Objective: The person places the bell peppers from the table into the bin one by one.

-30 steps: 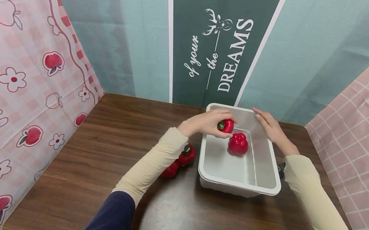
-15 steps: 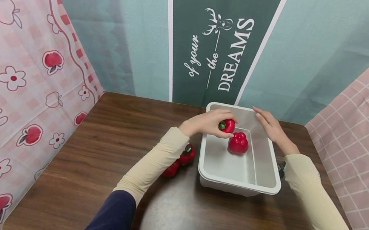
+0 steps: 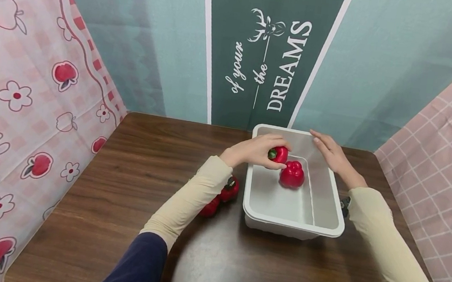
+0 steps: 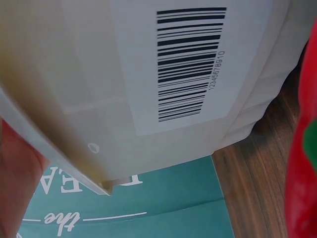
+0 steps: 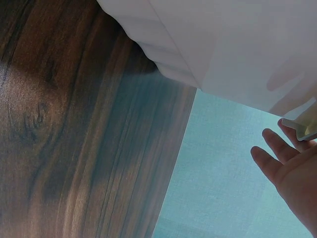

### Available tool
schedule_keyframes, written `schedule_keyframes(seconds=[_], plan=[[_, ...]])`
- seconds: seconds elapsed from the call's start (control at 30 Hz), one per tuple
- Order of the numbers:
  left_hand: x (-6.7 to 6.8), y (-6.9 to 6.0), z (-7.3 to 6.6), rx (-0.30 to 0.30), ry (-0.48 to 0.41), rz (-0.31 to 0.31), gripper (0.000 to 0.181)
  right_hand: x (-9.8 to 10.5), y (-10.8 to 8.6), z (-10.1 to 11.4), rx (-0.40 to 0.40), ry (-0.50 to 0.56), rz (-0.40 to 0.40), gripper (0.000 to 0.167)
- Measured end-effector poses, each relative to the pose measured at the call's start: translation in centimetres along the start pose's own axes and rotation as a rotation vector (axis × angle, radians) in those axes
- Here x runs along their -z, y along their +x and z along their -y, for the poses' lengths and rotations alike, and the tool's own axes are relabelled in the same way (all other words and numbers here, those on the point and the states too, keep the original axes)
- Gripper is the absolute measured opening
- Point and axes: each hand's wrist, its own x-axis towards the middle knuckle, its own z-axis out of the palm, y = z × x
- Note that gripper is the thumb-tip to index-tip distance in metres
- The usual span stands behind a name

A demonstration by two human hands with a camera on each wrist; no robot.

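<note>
Right of frame centre, ease down the red pepper (image 3: pixel 279 154) clamped in left grip (image 3: pixel 256 150) beside the other pepper (image 3: pixel 292 175) in the bin (image 3: pixel 291 225), bracing with uncurled right grip (image 3: pixel 334 159)

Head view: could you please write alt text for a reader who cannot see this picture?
A person's left hand holds a red pepper in its grip over a white bin with another pepper inside, while the right hand is at the right rim. Two more peppers, partly hidden by the left sleeve, lie on the wooden table.

1 pepper (image 3: pixel 292 175) on bin floor (image 3: pixel 277 207), 2 peppers (image 3: pixel 231 191) outside-left
</note>
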Motion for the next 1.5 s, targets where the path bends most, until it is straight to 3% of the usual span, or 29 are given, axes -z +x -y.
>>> schedule_keyframes(seconds=[0.5,1.07,1.5], plan=[[-0.6,-0.1,0.3,0.02,-0.012,0.015,0.052,-0.3,-0.4,0.0,0.015,0.005,-0.012,0.054],[-1.8,-1.3,0.6,-0.022,0.055,-0.003,0.049,-1.7,-1.7,0.0,0.012,-0.003,-0.05,0.056],[-1.2,-1.9,0.7,-0.045,0.036,-0.012,0.036,-1.9,-1.9,0.3,0.027,-0.016,-0.05,0.054]])
